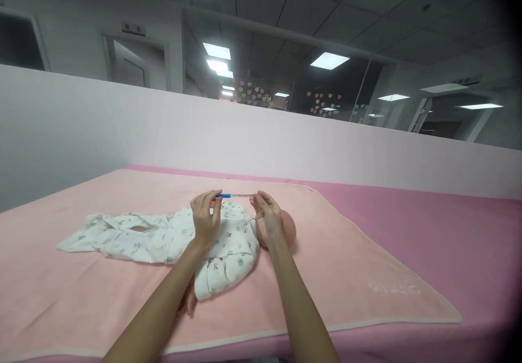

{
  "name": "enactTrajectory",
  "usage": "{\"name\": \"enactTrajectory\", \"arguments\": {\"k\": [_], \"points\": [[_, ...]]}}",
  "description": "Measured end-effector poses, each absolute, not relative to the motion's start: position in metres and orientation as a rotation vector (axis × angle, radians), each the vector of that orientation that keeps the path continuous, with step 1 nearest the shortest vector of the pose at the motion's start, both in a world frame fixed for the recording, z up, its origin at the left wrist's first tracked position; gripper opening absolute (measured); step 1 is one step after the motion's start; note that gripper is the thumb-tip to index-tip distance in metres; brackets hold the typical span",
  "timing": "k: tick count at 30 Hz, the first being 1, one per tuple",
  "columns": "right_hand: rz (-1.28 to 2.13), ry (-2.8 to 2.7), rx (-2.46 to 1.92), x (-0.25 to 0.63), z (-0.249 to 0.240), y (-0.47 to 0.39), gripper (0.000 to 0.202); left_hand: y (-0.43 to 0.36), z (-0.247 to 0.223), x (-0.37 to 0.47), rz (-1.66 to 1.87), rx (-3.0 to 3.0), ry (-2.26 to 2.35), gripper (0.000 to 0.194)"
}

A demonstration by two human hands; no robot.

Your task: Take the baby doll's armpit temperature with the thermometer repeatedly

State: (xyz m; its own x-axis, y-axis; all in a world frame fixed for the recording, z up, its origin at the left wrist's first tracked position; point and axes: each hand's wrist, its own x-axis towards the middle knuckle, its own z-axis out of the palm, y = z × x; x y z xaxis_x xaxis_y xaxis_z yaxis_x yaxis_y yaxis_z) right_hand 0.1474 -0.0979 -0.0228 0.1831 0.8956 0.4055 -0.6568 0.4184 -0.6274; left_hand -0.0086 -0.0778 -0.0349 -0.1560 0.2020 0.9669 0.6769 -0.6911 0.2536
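A thin glass thermometer (240, 195) with a blue end is held level between my two hands. My left hand (206, 217) pinches the blue end, and the fingertips of my right hand (267, 215) close on the other end. Beneath them a baby doll in a white patterned outfit (234, 238) lies on a peach blanket (334, 276). The doll's bald head (289, 229) shows beside my right wrist, its face hidden by my hand. One doll hand (190, 300) sticks out near my left forearm.
The blanket covers much of a pink padded surface (408, 232). Behind it rises a pale low wall (244, 140), with glass panels decorated with heart stickers beyond. Part of the outfit, its legs, stretches to the left.
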Motion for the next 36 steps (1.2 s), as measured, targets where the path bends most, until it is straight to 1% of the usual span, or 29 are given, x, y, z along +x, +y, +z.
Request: {"name": "enactTrajectory", "arguments": {"k": [7,15,22,36], "points": [[1.088,-1.029,-0.467,0.145,-0.008,-0.106,0.022,-0.078,-0.033,-0.012,-2.011,-1.692,-0.919,0.016],[0.929,-1.234,-0.581,0.148,0.022,-0.123,0.018,-0.078,-0.028,-0.019,-2.042,-1.636,-0.851,0.018],[0.894,-1.266,-0.608,0.151,0.023,-0.126,0.021,-0.075,-0.029,-0.022,-2.002,-1.633,-0.777,0.023],[0.883,-1.195,-0.619,0.148,0.011,-0.125,0.020,-0.076,-0.029,-0.021,-1.924,-1.636,-0.815,0.015]]}}
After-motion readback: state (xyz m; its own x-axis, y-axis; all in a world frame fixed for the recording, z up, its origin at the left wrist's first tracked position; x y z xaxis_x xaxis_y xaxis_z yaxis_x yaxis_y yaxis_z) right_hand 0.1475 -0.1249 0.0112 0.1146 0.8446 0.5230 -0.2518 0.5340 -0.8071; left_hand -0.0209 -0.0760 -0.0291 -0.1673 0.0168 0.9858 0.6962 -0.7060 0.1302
